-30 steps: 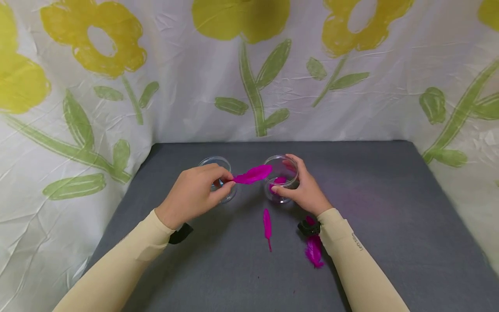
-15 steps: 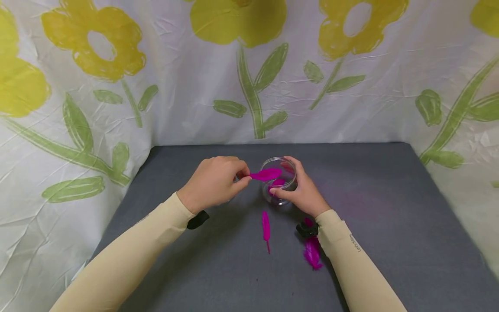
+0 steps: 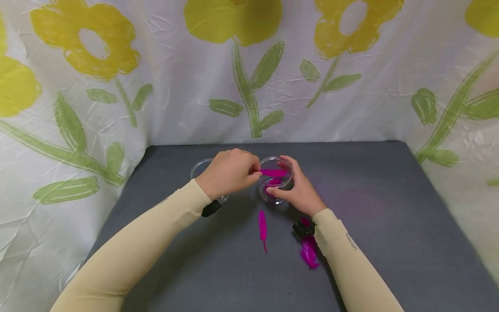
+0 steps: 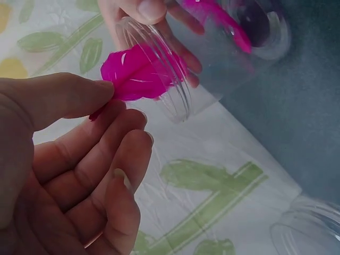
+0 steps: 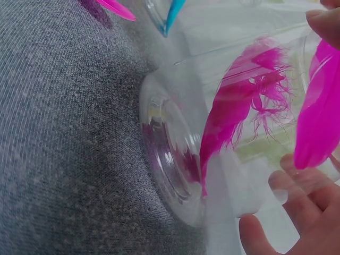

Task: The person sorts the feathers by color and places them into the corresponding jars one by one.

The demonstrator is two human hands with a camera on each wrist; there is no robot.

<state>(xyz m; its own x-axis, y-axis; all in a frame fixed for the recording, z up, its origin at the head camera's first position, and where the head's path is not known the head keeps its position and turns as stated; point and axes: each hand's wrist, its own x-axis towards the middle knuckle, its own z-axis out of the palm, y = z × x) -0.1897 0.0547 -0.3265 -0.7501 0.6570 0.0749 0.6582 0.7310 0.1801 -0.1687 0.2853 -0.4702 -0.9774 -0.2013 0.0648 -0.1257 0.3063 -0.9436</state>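
Between thumb and forefinger, my left hand (image 3: 231, 171) pinches a magenta feather (image 4: 141, 74) by its quill end. The feather's broad tip reaches into the mouth of a clear jar (image 3: 278, 201). My right hand (image 3: 300, 190) grips that jar round its side, thumb in front and fingers behind. Another magenta feather (image 5: 241, 101) stands inside the jar, its lower end at the base. In the right wrist view, the jar's base is close over the grey cloth.
Partly behind my left hand stands a second clear jar (image 3: 198, 168); a blue feather (image 5: 174, 15) shows at it in the right wrist view. One magenta feather (image 3: 263, 226) lies on the grey table (image 3: 218, 268), and more magenta plumage (image 3: 309, 253) lies by my right wrist.
My left hand has moved right with the pinched feather, whose tip has passed from beside the jar's rim into its mouth. My right hand keeps holding the jar in place.
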